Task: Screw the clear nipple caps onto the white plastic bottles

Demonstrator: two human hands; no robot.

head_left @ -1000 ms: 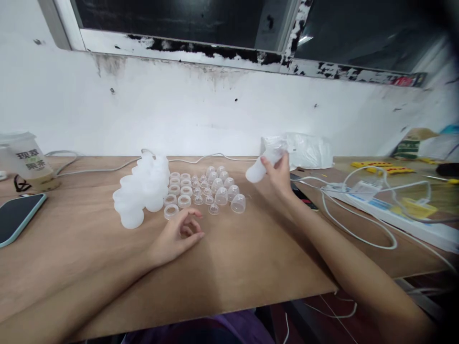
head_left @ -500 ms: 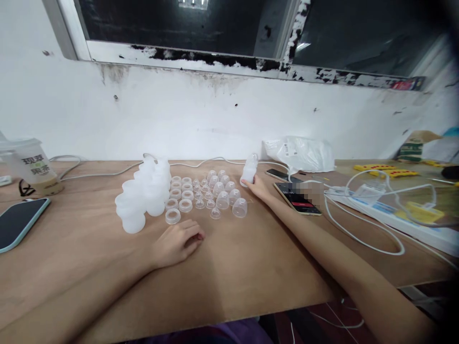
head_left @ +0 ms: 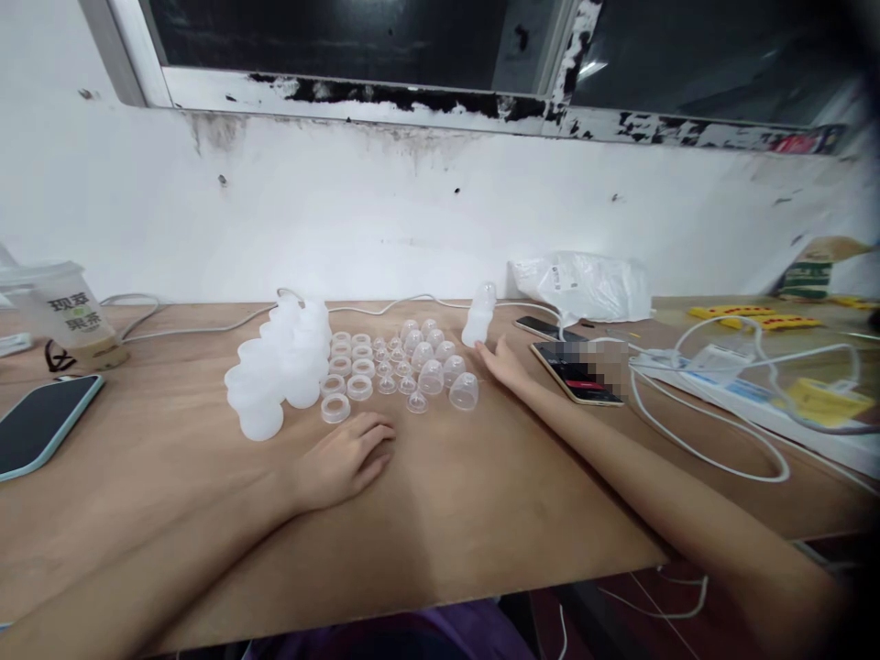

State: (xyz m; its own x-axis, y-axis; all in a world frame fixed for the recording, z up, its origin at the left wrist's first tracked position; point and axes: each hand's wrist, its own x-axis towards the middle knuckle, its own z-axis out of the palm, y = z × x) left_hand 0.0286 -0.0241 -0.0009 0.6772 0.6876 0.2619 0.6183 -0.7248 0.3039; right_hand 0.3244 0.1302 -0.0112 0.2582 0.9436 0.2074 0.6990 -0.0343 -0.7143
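Note:
A capped baby bottle (head_left: 479, 313), whitish with a clear dome on top, stands upright near the wall. Just to the right of its base is my right hand (head_left: 504, 361), thumb and fingers apart and nothing held. My left hand (head_left: 346, 458) lies on the table, its fingers loosely bent and slightly spread, holding nothing. Beyond it are white screw rings (head_left: 335, 409) in two rows, small clear nipples (head_left: 416, 401) and clear dome caps (head_left: 464, 391). Several translucent white bottle bodies (head_left: 262, 417) stand grouped to the left.
A drink cup (head_left: 81, 316) and a phone (head_left: 45, 426) are on the left. Two more phones, one dark with a lit screen (head_left: 576, 374), lie beside my right forearm. Farther right are a power strip (head_left: 749, 394) and looped white cables. A plastic bag (head_left: 584, 286) rests against the wall.
My right hand has let go of the capped bottle and drawn slightly back to the right, fingers opening. The bottle now stands by itself. My left hand's fingers have loosened a little.

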